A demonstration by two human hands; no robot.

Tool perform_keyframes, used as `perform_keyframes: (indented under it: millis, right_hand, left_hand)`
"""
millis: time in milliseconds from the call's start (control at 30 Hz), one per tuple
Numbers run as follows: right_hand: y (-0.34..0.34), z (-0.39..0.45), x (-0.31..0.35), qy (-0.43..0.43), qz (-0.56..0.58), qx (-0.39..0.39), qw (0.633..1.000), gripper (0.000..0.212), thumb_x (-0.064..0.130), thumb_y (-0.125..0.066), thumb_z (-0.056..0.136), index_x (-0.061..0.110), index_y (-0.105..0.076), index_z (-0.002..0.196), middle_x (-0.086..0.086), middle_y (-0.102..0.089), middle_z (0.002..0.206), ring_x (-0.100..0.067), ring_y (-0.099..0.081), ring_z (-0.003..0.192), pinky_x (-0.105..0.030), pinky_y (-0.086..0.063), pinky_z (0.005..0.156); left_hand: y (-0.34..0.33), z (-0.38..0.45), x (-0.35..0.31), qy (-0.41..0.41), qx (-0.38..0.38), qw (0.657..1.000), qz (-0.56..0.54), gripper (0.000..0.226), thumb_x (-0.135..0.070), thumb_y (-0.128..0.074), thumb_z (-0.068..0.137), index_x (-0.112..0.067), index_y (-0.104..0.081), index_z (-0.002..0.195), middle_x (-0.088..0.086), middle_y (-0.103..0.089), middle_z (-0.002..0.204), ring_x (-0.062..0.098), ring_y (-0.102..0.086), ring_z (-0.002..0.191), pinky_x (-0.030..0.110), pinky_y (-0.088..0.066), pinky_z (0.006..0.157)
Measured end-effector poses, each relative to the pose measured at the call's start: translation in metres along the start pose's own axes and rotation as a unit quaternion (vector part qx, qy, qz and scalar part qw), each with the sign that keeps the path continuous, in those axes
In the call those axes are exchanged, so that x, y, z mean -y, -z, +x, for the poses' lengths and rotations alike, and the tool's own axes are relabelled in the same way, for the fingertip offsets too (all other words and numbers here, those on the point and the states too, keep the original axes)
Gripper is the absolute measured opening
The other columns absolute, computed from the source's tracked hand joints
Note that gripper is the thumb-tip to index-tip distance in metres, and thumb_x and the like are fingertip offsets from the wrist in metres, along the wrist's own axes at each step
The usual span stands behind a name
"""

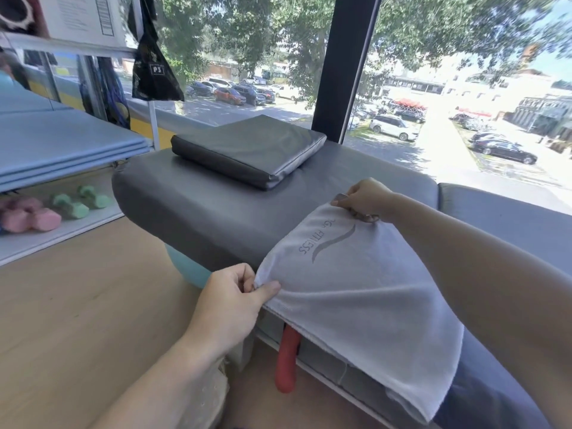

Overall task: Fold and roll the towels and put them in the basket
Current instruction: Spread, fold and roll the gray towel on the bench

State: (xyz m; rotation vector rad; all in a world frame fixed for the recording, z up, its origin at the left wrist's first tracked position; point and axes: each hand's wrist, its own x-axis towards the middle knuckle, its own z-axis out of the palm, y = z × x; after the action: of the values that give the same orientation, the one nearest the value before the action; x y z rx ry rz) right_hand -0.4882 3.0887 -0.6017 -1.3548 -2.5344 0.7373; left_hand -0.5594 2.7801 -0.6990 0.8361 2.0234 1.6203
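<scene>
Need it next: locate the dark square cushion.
Head view, upper centre: the dark cushion lies on the grey padded bench, beyond the towel, before the window.

Both bare forearms reach forward into view. The left hand [230,300], entering from 7 o'clock, has its thumb laid flat on top and its fingers [244,277] curled under, pinching the near corner of the towel [349,292]. The right arm stretches in from 4 o'clock toward 12, its wrist bent; the right hand [363,198] is closed in a fist on the far corner.
</scene>
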Motion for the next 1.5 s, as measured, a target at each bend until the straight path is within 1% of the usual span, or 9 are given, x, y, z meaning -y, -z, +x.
perform_keyframes:
  millis: [200,433,633,767,933,1100,1233,1333,1500]
  right_hand:
    - [0.025,-0.013,-0.023,-0.01,-0.039,-0.003,0.999,0.038,0.043,-0.082,0.079,0.007,-0.071,0.083,-0.005,-0.066,0.082,-0.025,-0.062,0.078,-0.03,-0.053,0.068]
    - [0.054,-0.036,-0.058,-0.047,0.222,0.151,0.962,0.032,0.02,-0.076,0.09,0.006,-0.068,0.118,-0.016,-0.069,0.126,-0.025,-0.066,0.105,-0.044,-0.051,0.105]
    - [0.061,-0.054,-0.087,-0.03,0.334,0.164,0.928,0.035,0.011,-0.073,0.089,0.008,-0.069,0.123,-0.011,-0.071,0.124,-0.021,-0.068,0.104,-0.027,-0.06,0.085]
    - [0.024,-0.049,-0.103,0.037,0.26,-0.057,0.963,0.032,0.018,-0.08,0.086,0.021,-0.072,0.116,-0.009,-0.076,0.1,-0.021,-0.07,0.078,-0.025,-0.059,0.066]
    - [0.023,-0.037,-0.108,0.099,0.223,-0.221,0.944,0.026,0.025,-0.079,0.086,0.029,-0.071,0.111,0.007,-0.074,0.091,-0.01,-0.068,0.086,-0.032,-0.056,0.076]
    - [0.025,-0.033,-0.127,0.103,0.233,-0.173,0.951,0.023,0.02,-0.075,0.09,0.029,-0.072,0.111,0.001,-0.076,0.092,-0.021,-0.069,0.087,-0.039,-0.058,0.086]
    - [0.026,-0.03,-0.133,0.111,0.258,-0.176,0.943,0.014,0.027,-0.07,0.094,0.037,-0.074,0.104,0.0,-0.075,0.093,-0.026,-0.07,0.094,-0.041,-0.058,0.085]
    - [0.025,-0.027,-0.132,0.097,0.226,-0.206,0.947,0.002,0.029,-0.074,0.091,0.031,-0.073,0.091,0.005,-0.072,0.095,-0.02,-0.067,0.095,-0.033,-0.053,0.079]
    - [0.025,-0.026,-0.134,0.081,0.183,-0.181,0.963,0.016,0.029,-0.083,0.082,0.022,-0.07,0.088,0.007,-0.07,0.09,-0.013,-0.063,0.081,-0.025,-0.043,0.066]
  left_hand:
    - [0.017,0.022,-0.008,-0.041,-0.184,0.982,-0.025,0.017,-0.022,-0.073,0.09,-0.02,-0.056,0.091,-0.007,-0.068,0.075,0.011,-0.058,0.065,0.03,-0.041,0.061]
    - [0.028,0.059,-0.025,-0.096,-0.218,0.969,0.068,0.022,-0.029,-0.078,0.085,-0.027,-0.059,0.095,-0.016,-0.071,0.078,0.015,-0.066,0.08,0.036,-0.05,0.074]
    - [0.014,0.093,-0.045,-0.118,-0.166,0.976,0.079,0.014,-0.02,-0.072,0.091,-0.025,-0.063,0.101,-0.009,-0.073,0.088,0.015,-0.068,0.089,0.027,-0.045,0.073]
    - [0.01,0.115,-0.055,-0.143,-0.135,0.969,0.147,0.012,-0.014,-0.071,0.09,-0.025,-0.067,0.094,-0.01,-0.073,0.088,0.013,-0.066,0.087,0.028,-0.044,0.075]
    - [-0.003,0.146,-0.066,-0.17,-0.125,0.955,0.21,0.013,-0.01,-0.069,0.088,-0.022,-0.071,0.089,-0.013,-0.07,0.081,0.015,-0.066,0.083,0.028,-0.046,0.075]
    - [-0.034,0.164,-0.062,-0.109,-0.144,0.98,0.079,0.008,-0.012,-0.075,0.087,-0.017,-0.068,0.09,-0.01,-0.065,0.075,0.012,-0.061,0.072,0.013,-0.043,0.059]
    - [-0.038,0.162,-0.053,-0.143,-0.154,0.974,0.083,0.004,-0.016,-0.067,0.094,-0.013,-0.065,0.097,-0.001,-0.067,0.082,0.017,-0.061,0.077,0.024,-0.044,0.067]
    - [-0.033,0.158,-0.053,-0.169,-0.13,0.974,0.076,0.007,-0.012,-0.055,0.1,-0.017,-0.06,0.103,-0.001,-0.065,0.081,0.013,-0.058,0.071,0.018,-0.044,0.062]
    - [-0.026,0.159,-0.054,-0.185,-0.074,0.968,0.15,0.022,-0.004,-0.046,0.099,-0.019,-0.062,0.102,-0.001,-0.066,0.089,0.017,-0.055,0.073,0.027,-0.042,0.063]
